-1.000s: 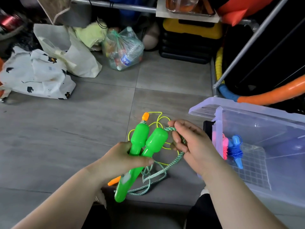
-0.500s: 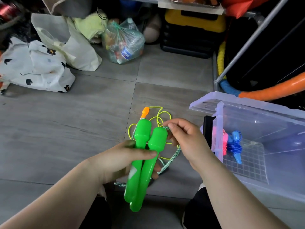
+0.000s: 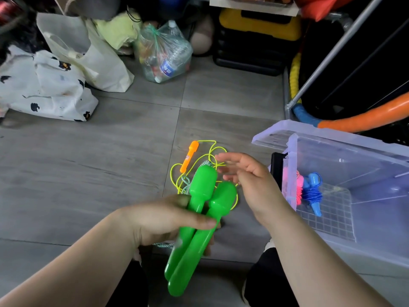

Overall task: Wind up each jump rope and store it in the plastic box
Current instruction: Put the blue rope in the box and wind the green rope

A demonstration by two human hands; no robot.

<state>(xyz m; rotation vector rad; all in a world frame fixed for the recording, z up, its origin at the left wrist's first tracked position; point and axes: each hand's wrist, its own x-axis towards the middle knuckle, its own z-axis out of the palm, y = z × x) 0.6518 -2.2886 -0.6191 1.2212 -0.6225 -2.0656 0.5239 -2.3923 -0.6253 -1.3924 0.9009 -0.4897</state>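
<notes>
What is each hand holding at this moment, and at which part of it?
The left hand holds both green handles together around their narrow middle. The right hand is open and holds nothing.

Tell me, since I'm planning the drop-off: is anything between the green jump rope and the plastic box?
Only the right hand, open, hovering between the green jump rope handles in the left hand and the plastic box. The box is open-topped, its near wall facing the handles; wound pink and blue ropes lie inside.

Glossy plastic green handles (image 3: 199, 220), clear plastic box (image 3: 354, 156), matt floor tiles (image 3: 88, 162).
</notes>
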